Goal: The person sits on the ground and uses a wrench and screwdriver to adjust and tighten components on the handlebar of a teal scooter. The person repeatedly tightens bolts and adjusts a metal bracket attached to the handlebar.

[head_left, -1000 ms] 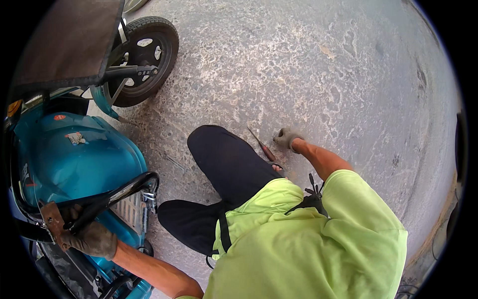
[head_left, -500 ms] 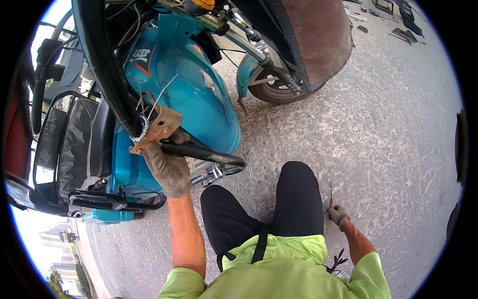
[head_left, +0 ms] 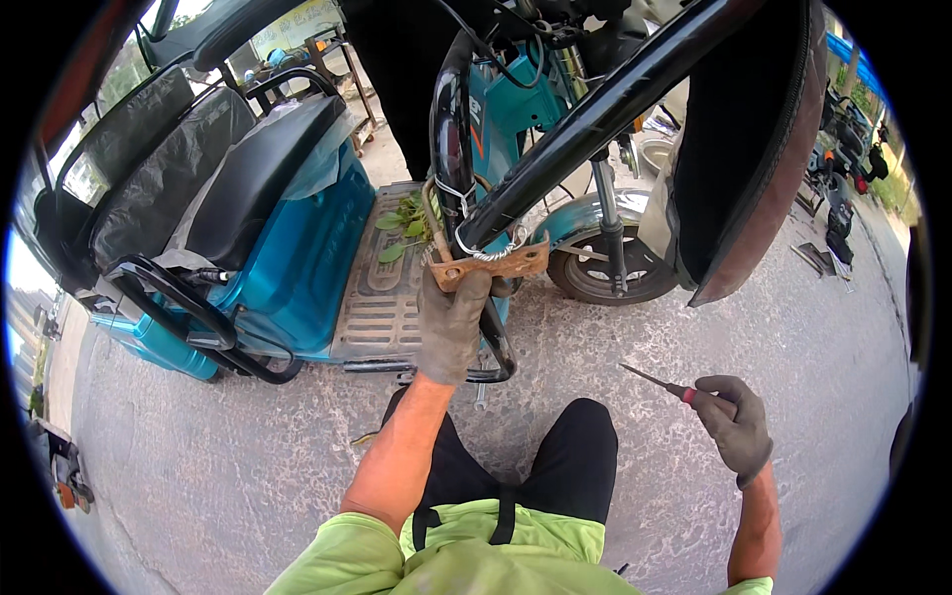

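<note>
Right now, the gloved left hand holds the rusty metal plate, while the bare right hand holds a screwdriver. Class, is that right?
Not quite: the right hand is not bare. The head view shows it in a glove. It does hold a screwdriver, and the gloved left hand holds the rusty metal plate.

Mottled grey concrete ground (head_left: 585,347) bears a teal, black-framed vehicle (head_left: 297,248), slim silver metal wrench (head_left: 482,398) lying beside it.
</note>
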`<action>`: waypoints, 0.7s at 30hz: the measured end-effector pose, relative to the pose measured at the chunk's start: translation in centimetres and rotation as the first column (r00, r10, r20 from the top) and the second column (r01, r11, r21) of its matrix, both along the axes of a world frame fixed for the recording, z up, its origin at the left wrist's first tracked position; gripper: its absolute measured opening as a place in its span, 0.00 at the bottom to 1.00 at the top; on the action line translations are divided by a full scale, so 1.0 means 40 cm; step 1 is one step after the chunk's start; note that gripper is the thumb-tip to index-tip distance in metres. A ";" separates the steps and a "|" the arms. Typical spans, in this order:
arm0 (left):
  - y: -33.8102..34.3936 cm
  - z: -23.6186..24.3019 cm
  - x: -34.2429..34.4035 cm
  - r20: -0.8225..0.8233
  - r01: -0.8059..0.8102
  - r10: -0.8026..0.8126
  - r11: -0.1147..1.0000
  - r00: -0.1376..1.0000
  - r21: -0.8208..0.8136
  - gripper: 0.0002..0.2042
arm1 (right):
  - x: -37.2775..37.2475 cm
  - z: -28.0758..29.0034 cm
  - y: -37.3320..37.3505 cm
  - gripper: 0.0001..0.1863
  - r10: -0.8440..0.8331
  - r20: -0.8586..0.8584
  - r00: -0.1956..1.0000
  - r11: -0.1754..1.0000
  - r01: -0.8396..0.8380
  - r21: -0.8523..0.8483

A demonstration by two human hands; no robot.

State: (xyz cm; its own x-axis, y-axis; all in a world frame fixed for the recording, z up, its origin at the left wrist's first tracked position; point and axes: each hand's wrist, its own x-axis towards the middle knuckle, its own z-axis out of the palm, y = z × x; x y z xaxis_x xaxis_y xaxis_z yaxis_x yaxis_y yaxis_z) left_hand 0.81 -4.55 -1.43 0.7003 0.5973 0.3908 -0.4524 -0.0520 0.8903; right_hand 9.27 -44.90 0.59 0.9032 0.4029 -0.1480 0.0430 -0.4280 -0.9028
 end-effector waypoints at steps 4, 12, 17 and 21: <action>-0.004 0.008 -0.003 0.121 0.161 -0.144 0.976 0.982 -0.143 0.24 | -0.075 0.362 0.104 0.21 0.135 0.346 0.929 0.979 -0.180 0.100; 0.002 0.016 -0.007 0.065 0.126 -0.121 0.989 0.991 -0.083 0.19 | -0.138 0.710 0.494 0.19 0.487 0.806 0.336 0.869 -0.275 -0.410; 0.021 0.020 -0.009 0.060 0.070 -0.076 0.992 0.995 0.106 0.19 | -0.191 0.694 0.746 0.14 0.676 0.737 -0.011 0.711 -0.253 -0.656; 0.029 0.014 -0.008 0.066 0.025 -0.036 0.986 0.997 0.163 0.24 | -0.264 0.679 0.886 0.14 0.834 0.551 0.040 0.547 0.080 -0.833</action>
